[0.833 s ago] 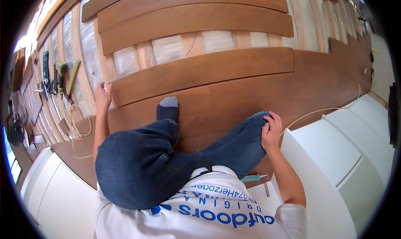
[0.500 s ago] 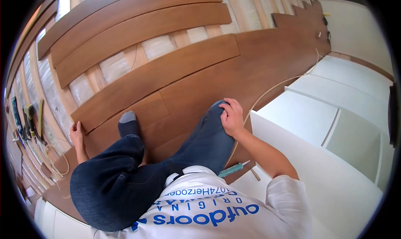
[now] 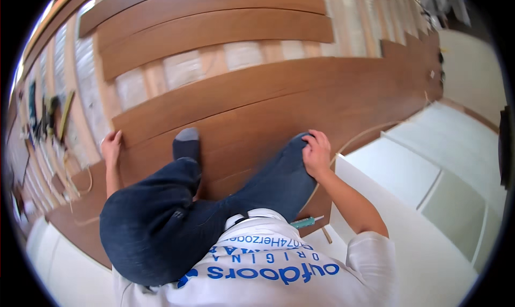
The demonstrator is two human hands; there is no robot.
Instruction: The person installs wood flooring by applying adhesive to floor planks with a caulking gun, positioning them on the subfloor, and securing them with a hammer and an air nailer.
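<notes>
A long brown floor plank [image 3: 225, 84] lies along the laid brown flooring [image 3: 268, 111], with a thin dark seam showing between them over part of its length. At the plank's left end is my left hand [image 3: 111, 146], fingers curled and pressed to the end corner. My right hand [image 3: 316, 156] rests over my right knee, fingers spread on the jeans [image 3: 273, 173], holding nothing. My socked left foot [image 3: 186, 144] stands on the flooring close to the seam.
Loose planks [image 3: 214, 31] lie across wooden joists [image 3: 153, 82] ahead. Hand tools [image 3: 51, 116] sit on the joists at far left. White cabinets [image 3: 394, 167] stand at right, with a thin cable [image 3: 370, 130] alongside. A teal-handled tool [image 3: 304, 222] lies near my right hip.
The view has shifted, so the scene sits further right. The dark seam at the plank's left part looks narrower. My left hand stays at the plank's end, my right on the knee.
</notes>
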